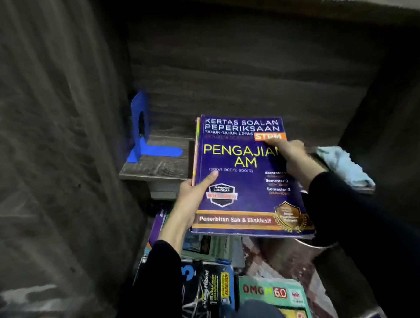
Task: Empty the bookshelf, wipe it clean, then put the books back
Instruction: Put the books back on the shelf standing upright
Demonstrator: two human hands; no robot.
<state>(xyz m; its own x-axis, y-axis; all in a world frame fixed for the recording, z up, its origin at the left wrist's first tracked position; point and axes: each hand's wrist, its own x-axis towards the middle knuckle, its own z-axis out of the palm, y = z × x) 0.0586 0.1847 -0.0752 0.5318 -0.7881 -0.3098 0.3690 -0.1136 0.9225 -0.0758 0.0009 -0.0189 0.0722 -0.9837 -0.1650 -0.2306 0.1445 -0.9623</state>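
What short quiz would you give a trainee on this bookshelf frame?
1. True or false: the blue bookend stands at the right end of the shelf.
2. Relative to the purple book, the light-blue cloth lies: A) underneath it; B) to its right, on the shelf; C) to its left, on the bookend.
3. Fill in: the green book below the shelf reads OMG ____.
Key: 1 false, it stands at the left end; 2 B; 3 6.0.
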